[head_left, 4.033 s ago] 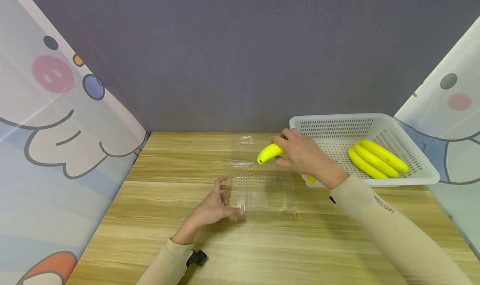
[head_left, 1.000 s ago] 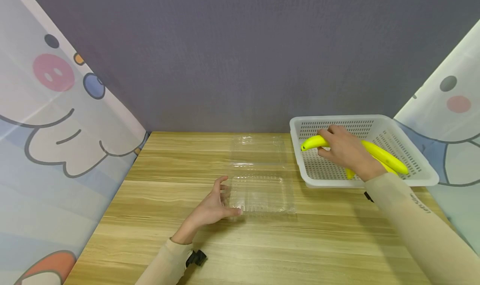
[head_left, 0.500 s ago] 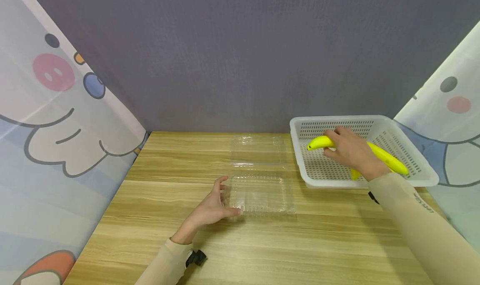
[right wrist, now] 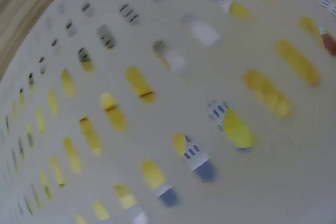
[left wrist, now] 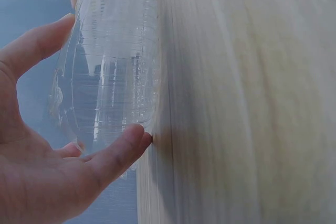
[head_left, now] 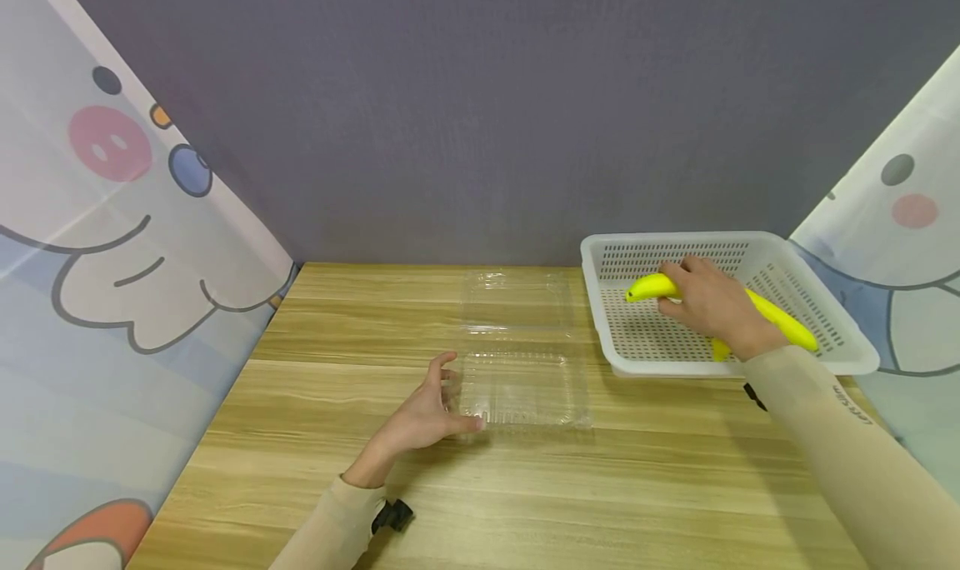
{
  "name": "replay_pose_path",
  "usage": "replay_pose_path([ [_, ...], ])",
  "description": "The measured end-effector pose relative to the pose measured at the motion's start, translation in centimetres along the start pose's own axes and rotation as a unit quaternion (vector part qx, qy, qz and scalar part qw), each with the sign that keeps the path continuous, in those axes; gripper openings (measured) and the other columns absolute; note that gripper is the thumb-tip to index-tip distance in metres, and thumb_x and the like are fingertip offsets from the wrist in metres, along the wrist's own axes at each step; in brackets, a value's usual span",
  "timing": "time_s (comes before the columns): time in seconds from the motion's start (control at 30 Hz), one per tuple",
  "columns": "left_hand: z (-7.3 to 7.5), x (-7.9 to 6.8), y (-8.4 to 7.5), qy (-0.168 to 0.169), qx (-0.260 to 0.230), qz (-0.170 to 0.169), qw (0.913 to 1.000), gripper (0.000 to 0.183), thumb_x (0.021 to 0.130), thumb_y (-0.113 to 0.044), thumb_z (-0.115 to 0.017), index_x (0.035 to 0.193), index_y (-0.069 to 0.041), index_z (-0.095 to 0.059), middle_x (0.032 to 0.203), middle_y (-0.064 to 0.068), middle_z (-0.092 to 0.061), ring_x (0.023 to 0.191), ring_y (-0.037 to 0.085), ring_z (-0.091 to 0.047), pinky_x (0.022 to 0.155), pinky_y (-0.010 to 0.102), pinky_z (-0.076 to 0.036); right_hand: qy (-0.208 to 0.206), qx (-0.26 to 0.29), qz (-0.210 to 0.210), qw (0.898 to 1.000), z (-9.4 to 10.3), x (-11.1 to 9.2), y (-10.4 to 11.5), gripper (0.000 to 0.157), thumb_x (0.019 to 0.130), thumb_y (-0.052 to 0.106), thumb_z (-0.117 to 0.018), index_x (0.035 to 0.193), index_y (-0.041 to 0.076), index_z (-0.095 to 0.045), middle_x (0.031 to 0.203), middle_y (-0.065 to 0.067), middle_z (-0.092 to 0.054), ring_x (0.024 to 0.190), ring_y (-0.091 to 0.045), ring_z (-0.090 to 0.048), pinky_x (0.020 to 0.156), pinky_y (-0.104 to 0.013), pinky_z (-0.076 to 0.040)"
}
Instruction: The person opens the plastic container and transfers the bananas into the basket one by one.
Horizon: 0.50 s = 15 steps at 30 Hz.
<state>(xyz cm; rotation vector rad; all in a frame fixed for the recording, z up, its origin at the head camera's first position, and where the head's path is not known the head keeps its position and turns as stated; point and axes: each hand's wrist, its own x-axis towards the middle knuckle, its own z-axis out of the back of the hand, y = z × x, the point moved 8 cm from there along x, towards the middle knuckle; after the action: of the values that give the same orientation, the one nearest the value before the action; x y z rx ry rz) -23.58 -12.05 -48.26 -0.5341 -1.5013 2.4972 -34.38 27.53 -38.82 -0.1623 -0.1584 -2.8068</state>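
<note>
My left hand (head_left: 420, 412) holds the left side of a clear plastic clamshell container (head_left: 525, 391), which lies opened out on the table with its lid part toward the wall. In the left wrist view, thumb and fingers span the short side of the container (left wrist: 113, 77). My right hand (head_left: 712, 303) reaches into a white slotted basket (head_left: 675, 368) and grips a yellow banana (head_left: 651, 287) across its middle. One more banana (head_left: 783, 320) shows beyond the wrist; the hand and forearm hide whatever lies beneath. Yellow shows through slots of the basket wall (right wrist: 199, 77) in the right wrist view.
The wooden table (head_left: 337, 328) ends at a dark grey wall (head_left: 450, 137). Printed cartoon curtains (head_left: 150, 287) hang at left and right. The basket stands at the back right, close to the container.
Four seconds ago my right hand held the banana between container and basket. It has moved right into the basket, and lately shifted slightly further right with the banana. The left hand stays put.
</note>
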Motion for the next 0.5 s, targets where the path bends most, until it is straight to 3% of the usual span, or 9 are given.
replay_pose_path([
  [0.5,0.1,-0.2,-0.1,-0.005,0.008,0.001,1.0000,0.116,0.078,-0.029,-0.091,0.160,-0.012,-0.011,0.153,0.023,-0.037,0.134,0.045,-0.045,0.104,0.060,-0.042,0.007,0.004,-0.003,1.000,-0.7,-0.4,-1.2,0.031,0.094,0.025,-0.066,0.118,0.008,-0.055,0.097,-0.015,-0.052,0.089,-0.034,-0.048,0.074,-0.051,-0.045],
])
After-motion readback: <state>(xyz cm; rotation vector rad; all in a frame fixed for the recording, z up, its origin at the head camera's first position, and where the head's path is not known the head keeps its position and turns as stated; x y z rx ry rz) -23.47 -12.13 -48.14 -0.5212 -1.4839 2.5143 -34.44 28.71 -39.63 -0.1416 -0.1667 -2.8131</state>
